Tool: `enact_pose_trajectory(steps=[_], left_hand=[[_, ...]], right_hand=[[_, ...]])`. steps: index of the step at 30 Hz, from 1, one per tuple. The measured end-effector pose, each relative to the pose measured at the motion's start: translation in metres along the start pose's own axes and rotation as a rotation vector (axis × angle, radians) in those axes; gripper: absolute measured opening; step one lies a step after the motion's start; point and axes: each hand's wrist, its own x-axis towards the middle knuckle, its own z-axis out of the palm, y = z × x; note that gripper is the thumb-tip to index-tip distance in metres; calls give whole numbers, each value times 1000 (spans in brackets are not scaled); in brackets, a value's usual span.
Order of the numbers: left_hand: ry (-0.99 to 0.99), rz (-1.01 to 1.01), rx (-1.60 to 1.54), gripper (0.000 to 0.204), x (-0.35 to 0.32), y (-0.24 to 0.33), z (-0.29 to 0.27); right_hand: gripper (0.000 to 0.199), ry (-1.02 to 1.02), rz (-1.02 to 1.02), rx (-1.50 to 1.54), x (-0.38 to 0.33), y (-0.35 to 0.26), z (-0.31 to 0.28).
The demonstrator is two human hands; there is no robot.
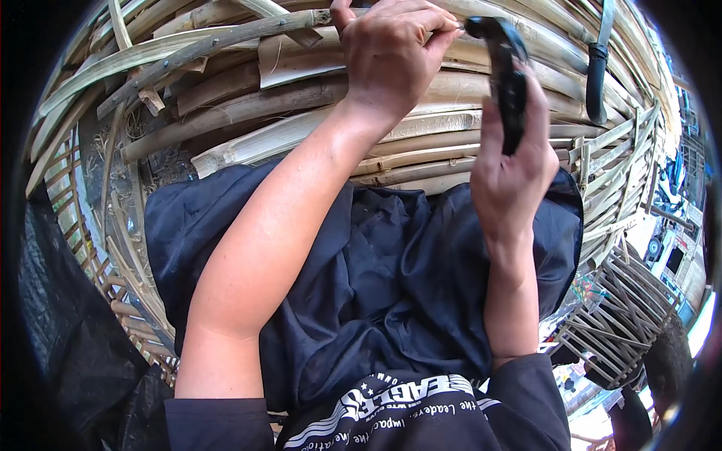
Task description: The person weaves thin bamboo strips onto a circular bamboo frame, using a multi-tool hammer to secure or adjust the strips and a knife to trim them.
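At the top of the view, my left hand (391, 45) is closed over the bamboo strips (432, 124), thumb and forefinger pinched together. Whatever small thing sits in that pinch is too fine to make out. A grey-brown stick (218, 49) runs from the left to beside this hand's fingers. My right hand (519, 165) grips a black hammer (510, 83), slightly blurred. The hammer's head is close by the left fingertips. Dark blue cloth (383, 255) covers my lap below the bamboo.
A knife with a black handle (596, 90) lies across the bamboo at upper right. Woven bamboo lattice (613, 173) curves along the right side. A slatted bamboo frame (617, 319) stands at lower right. Black plastic sheeting (75, 323) hangs at the left, beside split strips (124, 218).
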Motion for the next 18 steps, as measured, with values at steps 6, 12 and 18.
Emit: enact_pose_trajectory(steps=[6,12,18], left_hand=[[20,18,-45,9,1,-3,-1],[12,-14,-21,10,-2,-2,1],[22,-20,-32,10,0,0,2]], right_hand=[[44,-35,30,-44,3,1,-1],[43,20,-6,-16,3,5,4],[50,74,-16,-58,-1,-1,0]])
